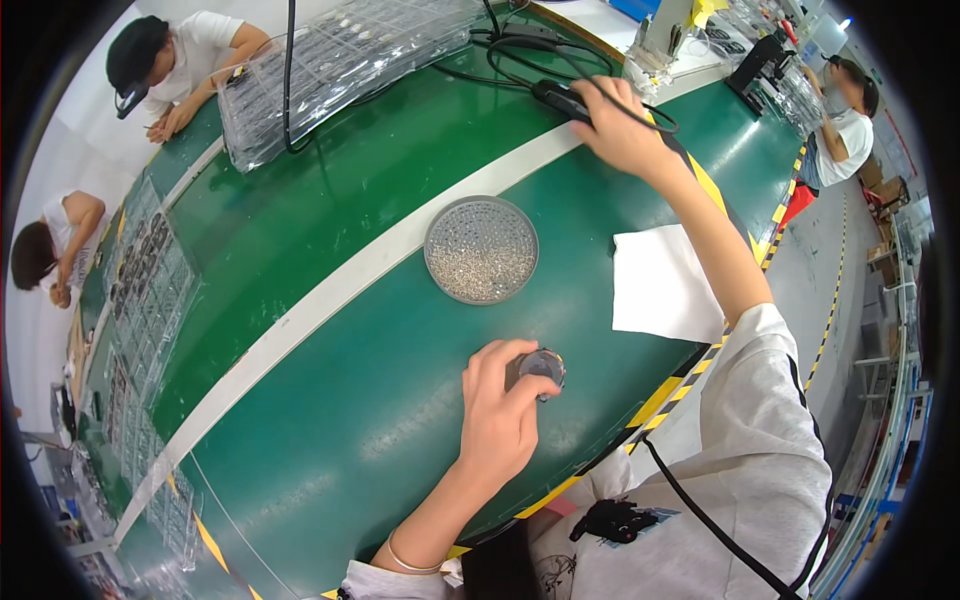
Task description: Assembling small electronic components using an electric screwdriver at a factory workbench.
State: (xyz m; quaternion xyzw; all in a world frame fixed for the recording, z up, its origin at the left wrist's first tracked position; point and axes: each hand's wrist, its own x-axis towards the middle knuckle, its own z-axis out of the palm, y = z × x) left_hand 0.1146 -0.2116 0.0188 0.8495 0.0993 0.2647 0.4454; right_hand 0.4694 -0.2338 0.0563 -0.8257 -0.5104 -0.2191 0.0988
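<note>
My left hand (500,415) is closed around a small round dark piece (541,368) with a grey, glassy-looking top, just above the green table. Thumb and fingers grip it from either side. Farther off, my stretched-out right hand (625,130) has its fingers around a black hand-held device (560,98) with a black cable; the palm side is hidden. Between the two hands lies a round grey dish (430,262), its floor covered with many tiny shiny metallic pieces. To its right is a white sheet (660,285), partly under my right forearm.
A pale strip (330,293) runs across the green table (330,420). Stacked clear plastic trays (350,60) stand at the back, with more trays (150,270) at left. Black cables (500,50) lie near my right hand. A black stand (760,70) is at back right. Co-workers sit around.
</note>
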